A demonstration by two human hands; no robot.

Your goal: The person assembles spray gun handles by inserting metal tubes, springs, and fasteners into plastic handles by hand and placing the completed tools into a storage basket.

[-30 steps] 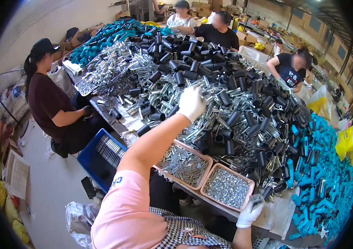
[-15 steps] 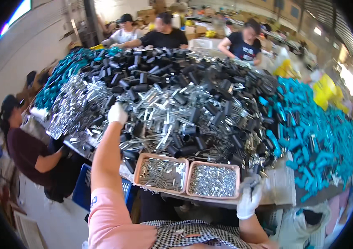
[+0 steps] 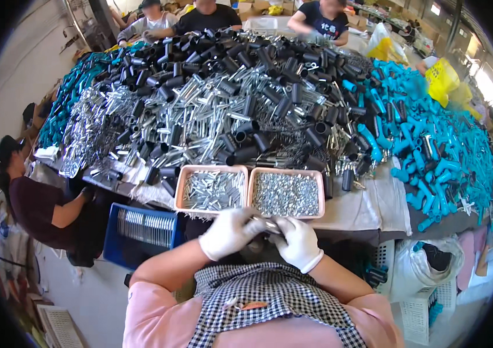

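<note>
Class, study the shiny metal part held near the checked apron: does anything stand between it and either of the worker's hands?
Nothing visible beyond the white gloves: the left hand and right hand both touch the shiny metal part, nearer the body than the pink trays.

Print shows on 2 things. White characters [image 3: 333,27] run across the chest of a black T-shirt [image 3: 317,20] beyond the far edge of the table [image 3: 362,236], right of its middle. Dark print [image 3: 438,75], too small to read, marks a yellow bag [image 3: 444,88] near the far right corner.
</note>
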